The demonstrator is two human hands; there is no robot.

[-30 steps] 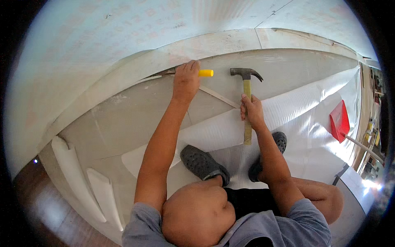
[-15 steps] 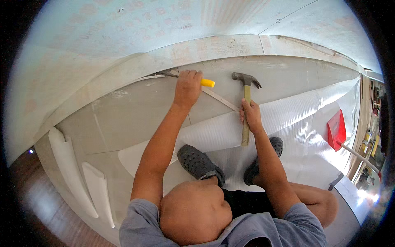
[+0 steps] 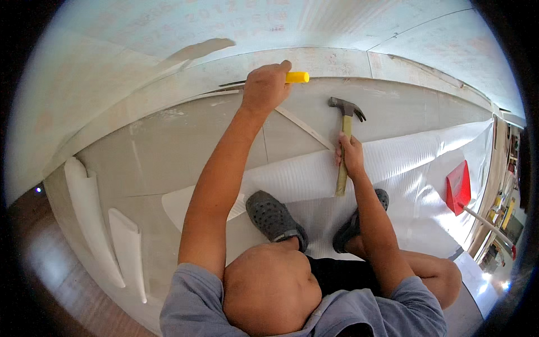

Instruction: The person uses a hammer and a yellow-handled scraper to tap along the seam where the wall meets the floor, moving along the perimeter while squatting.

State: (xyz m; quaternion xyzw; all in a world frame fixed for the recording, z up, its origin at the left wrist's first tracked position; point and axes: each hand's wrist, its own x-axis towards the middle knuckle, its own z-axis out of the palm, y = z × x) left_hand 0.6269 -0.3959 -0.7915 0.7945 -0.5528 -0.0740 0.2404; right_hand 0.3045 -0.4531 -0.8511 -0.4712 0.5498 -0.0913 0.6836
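My left hand (image 3: 265, 87) is closed around the yellow handle (image 3: 297, 77) of a tool. A thin dark shaft shows to the left of that fist, against the pale strip (image 3: 325, 63) along the wall's foot; its kind I cannot make out. Wrapped around the light-coloured grip of a claw hammer (image 3: 343, 143), my right hand (image 3: 352, 154) keeps it upright in view, head away from me, over the floor and apart from the wall. A narrow light strip (image 3: 303, 128) lies slantwise on the grey floor between my hands.
White ribbed foam sheeting (image 3: 393, 149) covers the floor under my dark clogs (image 3: 272, 216). Folded white foam pieces (image 3: 92, 219) lie at the left. A red long-handled dustpan (image 3: 459, 188) is at the right, near shelves of items. The wall panel (image 3: 140, 62) rises ahead.
My left hand has moved up and slightly right with the yellow-handled tool, nearer the wall strip. The hammer in my right hand has shifted a little to the right.
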